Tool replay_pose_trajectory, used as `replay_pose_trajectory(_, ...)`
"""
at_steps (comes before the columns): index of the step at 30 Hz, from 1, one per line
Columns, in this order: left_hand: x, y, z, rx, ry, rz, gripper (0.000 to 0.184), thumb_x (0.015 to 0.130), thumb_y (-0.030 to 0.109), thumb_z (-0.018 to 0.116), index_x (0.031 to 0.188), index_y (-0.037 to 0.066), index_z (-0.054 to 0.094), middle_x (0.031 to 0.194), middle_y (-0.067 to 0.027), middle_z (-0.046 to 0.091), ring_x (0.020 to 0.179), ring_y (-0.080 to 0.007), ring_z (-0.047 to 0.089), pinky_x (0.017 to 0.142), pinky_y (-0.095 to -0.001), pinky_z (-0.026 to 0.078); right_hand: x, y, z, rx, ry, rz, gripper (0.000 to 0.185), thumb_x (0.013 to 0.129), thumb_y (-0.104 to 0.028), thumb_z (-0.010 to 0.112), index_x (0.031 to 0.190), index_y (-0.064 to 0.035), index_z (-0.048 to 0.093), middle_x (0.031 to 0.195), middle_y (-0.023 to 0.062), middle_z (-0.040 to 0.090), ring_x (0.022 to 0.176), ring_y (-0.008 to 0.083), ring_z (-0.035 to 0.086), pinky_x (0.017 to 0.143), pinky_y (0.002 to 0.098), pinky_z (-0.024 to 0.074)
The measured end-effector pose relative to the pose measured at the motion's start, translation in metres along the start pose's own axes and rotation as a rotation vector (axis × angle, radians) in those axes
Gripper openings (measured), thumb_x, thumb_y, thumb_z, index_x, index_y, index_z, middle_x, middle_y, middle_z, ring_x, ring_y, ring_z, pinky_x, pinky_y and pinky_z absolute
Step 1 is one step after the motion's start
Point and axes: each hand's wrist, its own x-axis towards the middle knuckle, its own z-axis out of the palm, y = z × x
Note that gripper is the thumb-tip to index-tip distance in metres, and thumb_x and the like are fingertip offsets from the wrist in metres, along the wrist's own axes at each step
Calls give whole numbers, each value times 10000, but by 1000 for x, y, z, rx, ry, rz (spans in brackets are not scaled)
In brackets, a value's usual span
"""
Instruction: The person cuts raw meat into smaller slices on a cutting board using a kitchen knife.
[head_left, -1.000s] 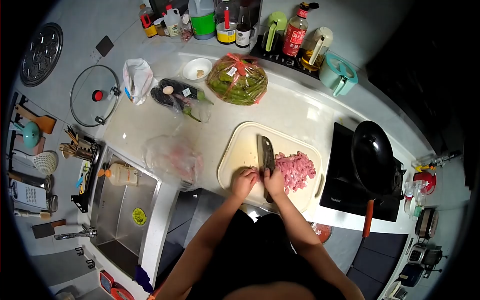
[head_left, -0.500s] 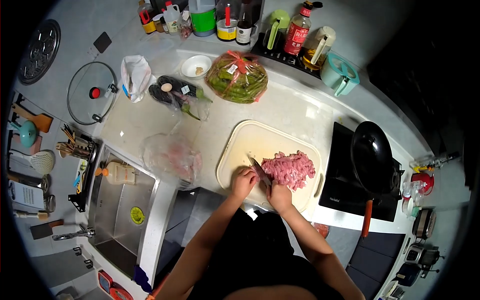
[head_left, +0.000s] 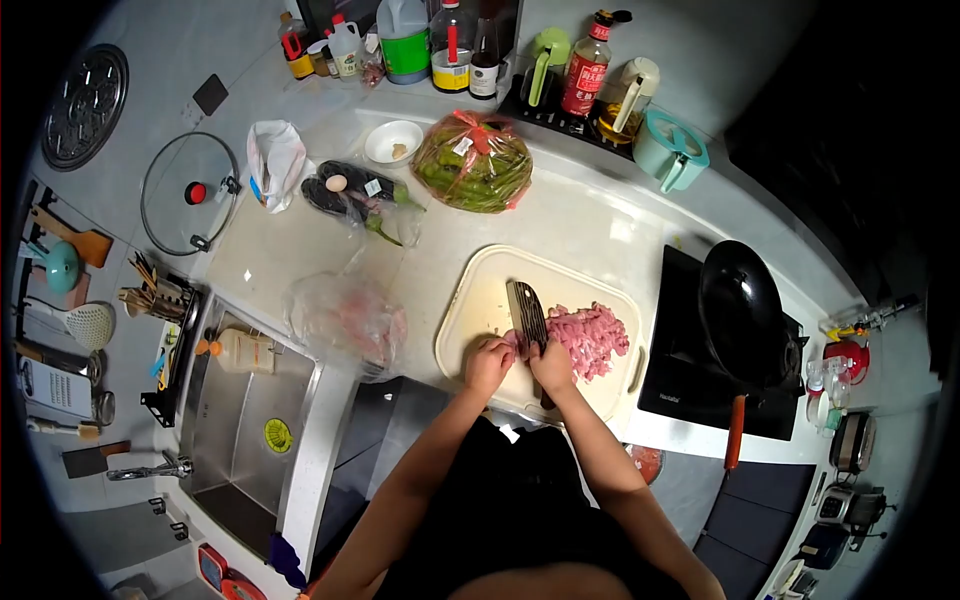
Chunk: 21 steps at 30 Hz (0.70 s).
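Note:
A cream cutting board [head_left: 468,300] lies on the counter before me. My right hand [head_left: 552,370] is closed round a kitchen knife [head_left: 526,308]; its blade points away from me, its broad patterned side showing. To the left of the blade, my left hand [head_left: 487,366] rests on the board with its fingers bent together against a small piece of pink meat [head_left: 512,340]. Right of the knife spreads a pile of chopped pink meat [head_left: 592,338]. Small bits of meat dot the board near the left fingertips. My fingers partly hide the piece and the knife's handle.
A black wok [head_left: 742,300] sits on the hob to the right. At left are a crumpled plastic bag [head_left: 350,320] and the sink [head_left: 235,420]. Behind the board lie bagged green vegetables [head_left: 470,165], eggplants [head_left: 350,195], an egg [head_left: 336,183] and a white bowl [head_left: 393,136].
The knife has turned from slanting over the meat to lying more lengthwise with its side facing up. My right hand has shifted slightly left and away from me; my left hand has barely moved.

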Motion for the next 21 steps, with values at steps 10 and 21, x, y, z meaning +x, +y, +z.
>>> replay_pose_trajectory(10,-1,3,0,12,2,-21,45,707,87,646,738,58,632,840,-59,630,816,-256,596,717,-348,500,-23,5,-20,-211,-130,-76,281,805,-258,551,854,16,582,700,246,614,684,411,614,665,493,488)
replay_pose_trajectory(21,-9,9,3,99,-2,-102,89,665,54,644,750,33,627,884,-100,619,851,-301,586,759,-377,488,-7,-19,29,-151,67,-85,279,833,-238,532,757,30,533,615,268,583,549,410,594,529,503,482)
